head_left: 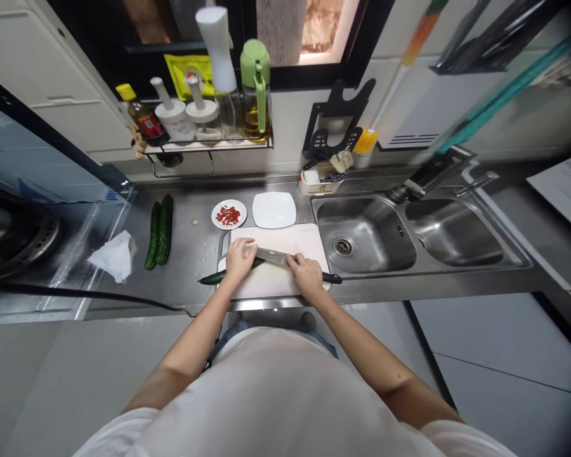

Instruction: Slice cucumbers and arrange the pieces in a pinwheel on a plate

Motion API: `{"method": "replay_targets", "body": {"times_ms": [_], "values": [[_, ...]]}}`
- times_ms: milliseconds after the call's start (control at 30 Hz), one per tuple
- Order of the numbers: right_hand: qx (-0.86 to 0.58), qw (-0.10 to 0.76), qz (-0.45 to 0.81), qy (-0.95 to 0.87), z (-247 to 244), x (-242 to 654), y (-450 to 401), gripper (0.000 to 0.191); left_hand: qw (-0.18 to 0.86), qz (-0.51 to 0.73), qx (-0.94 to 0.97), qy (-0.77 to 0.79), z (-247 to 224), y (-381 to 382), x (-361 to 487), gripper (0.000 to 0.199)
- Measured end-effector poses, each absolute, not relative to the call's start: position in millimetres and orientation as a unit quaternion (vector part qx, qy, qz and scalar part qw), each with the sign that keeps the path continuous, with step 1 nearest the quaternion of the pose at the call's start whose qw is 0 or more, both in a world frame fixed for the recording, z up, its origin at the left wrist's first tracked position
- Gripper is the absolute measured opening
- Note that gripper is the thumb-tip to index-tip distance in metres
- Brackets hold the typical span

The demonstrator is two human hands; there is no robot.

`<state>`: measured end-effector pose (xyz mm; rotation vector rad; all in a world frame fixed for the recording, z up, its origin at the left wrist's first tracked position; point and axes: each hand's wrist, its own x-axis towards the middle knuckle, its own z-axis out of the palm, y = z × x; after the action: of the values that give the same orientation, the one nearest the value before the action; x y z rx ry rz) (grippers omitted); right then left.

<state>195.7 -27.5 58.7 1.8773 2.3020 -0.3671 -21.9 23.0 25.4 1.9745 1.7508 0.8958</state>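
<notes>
A cucumber (213, 278) lies across the left edge of the white cutting board (288, 289), and my left hand (240, 259) is closed on it near its cut end. My right hand (306, 273) grips a knife (278, 258) where blade and handle meet, with the black handle sticking out to the right. The blade points left and reaches the cucumber beside my left fingertips. A small pale slice sits on the blade. Behind the board are a round plate (242, 220) of chopped red pieces and a white square plate (274, 210).
Two whole cucumbers (164, 230) and a crumpled white tissue (116, 255) lie on the left counter. A double sink (366, 235) is at the right. Bottles and jars fill a wall rack (209, 147); a holder (321, 186) stands behind the board.
</notes>
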Motion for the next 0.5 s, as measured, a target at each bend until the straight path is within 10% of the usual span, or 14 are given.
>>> {"method": "replay_targets", "body": {"times_ms": [500], "values": [[0.540, -0.105, 0.074, 0.832, 46.3, 210.2, -36.4, 0.035, 0.422, 0.206, 0.745, 0.474, 49.9, 37.3, -14.4, 0.031]]}}
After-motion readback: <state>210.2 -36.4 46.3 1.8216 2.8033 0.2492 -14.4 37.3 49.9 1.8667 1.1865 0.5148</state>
